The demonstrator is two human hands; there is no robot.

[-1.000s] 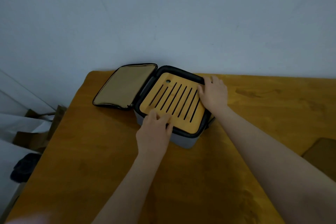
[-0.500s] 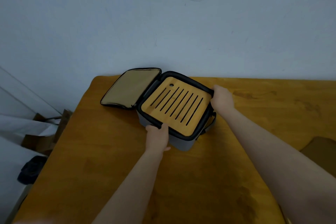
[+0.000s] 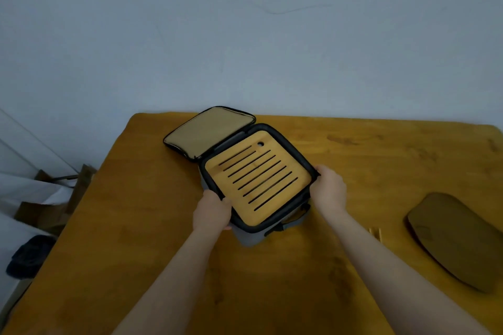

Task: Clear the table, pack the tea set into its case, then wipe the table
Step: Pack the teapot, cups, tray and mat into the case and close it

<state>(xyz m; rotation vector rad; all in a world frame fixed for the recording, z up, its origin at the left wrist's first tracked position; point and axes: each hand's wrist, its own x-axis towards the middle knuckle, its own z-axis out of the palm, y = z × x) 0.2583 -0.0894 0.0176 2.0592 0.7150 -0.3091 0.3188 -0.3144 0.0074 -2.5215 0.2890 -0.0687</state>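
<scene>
A head-worn view looks down on a wooden desk (image 3: 136, 253) set against a pale wall. Off the desk's left edge, low down, are brown card or paper shapes and a dark bundle, too dim to name.

On the desk, the lid (image 3: 209, 130) of the case (image 3: 250, 239) lies folded open to the left, with its tan lining facing up. Next comes the left hand (image 3: 211, 211), which grips the near left corner of the case with its fingers curled over the dark rim. Between the hands, a slatted bamboo tray (image 3: 258, 177) sits level inside the case, just below the rim, hiding whatever is packed beneath.

The right hand (image 3: 329, 190) holds the case's right corner, its fingers wrapped over the rim. Farther right, thin pale sticks (image 3: 375, 232) lie on the desk. Well apart from them, at the right edge, is a flat brown pad (image 3: 457, 239), perhaps a mat or cloth.

The step appears to be settling the case before closing it. To do it well:
- Check that the tray sits flat on all four sides.
- Decide whether the sticks and the pad belong inside before folding the lid over.
- Hold the case steady with one hand while the other brings the lid across.
- Keep the lining clear of the zip.

Wiping the desk is not yet begun.
</scene>
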